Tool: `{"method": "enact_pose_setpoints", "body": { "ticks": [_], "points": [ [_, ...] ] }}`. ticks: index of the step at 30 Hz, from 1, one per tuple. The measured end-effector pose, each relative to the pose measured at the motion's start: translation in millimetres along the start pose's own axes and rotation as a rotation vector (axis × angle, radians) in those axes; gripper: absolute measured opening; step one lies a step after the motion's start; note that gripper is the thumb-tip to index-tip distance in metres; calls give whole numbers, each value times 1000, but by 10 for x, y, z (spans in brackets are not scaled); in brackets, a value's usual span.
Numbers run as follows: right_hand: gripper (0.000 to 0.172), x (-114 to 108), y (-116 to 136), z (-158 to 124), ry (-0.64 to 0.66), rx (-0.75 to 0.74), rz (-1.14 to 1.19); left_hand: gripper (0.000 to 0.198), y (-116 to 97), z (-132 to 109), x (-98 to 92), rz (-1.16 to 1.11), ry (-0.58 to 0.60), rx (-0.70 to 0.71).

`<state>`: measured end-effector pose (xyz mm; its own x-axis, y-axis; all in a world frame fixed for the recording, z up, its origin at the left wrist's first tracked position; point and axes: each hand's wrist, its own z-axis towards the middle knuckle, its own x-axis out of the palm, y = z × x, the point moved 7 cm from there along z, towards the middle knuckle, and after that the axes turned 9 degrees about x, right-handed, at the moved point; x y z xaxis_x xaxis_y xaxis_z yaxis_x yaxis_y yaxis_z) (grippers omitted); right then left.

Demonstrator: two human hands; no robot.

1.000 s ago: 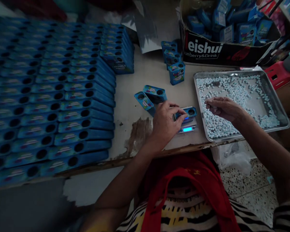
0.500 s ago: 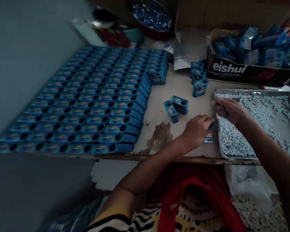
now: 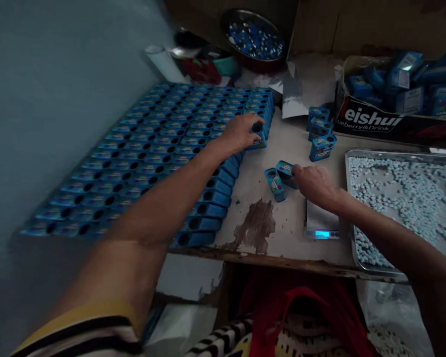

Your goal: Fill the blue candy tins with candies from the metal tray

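Observation:
My left hand (image 3: 241,133) is at the right side of a large block of blue candy boxes (image 3: 163,134), each with a dark round hole in its top. Its thumb and fingers are closed round one small blue candy box (image 3: 259,143) at the front of a short row. My right hand (image 3: 314,183) grips the right end of another blue candy box (image 3: 284,167), which stands beside a tilted-looking box (image 3: 275,184). Just below my right hand lies a small digital scale (image 3: 321,220) with a lit blue display.
A metal tray (image 3: 351,208) of small pale candies stands at the right. Behind it is a black carton (image 3: 386,119) full of blue boxes. Several boxes (image 3: 322,148) stand before the carton. A bowl (image 3: 253,39) of shiny blue pieces sits at the back, near the wall.
My left hand has moved from the scale to the block of boxes, with a box in it. My right hand has left the tray and taken hold of a standing box. The view has shifted.

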<state>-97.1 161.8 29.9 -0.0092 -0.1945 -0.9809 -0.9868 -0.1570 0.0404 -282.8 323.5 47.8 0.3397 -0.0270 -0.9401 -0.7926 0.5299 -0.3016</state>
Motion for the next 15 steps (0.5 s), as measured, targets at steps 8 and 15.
{"method": "enact_pose_setpoints", "body": {
  "ticks": [8, 15],
  "points": [
    [34, -27, -259, -166, -30, 97, -84, 25, 494, 310, 377, -227, -65, -1],
    [34, -184, -646, -971, 22, 211, -102, 82, 276, 238, 211, -242, -168, -62]
  ]
}}
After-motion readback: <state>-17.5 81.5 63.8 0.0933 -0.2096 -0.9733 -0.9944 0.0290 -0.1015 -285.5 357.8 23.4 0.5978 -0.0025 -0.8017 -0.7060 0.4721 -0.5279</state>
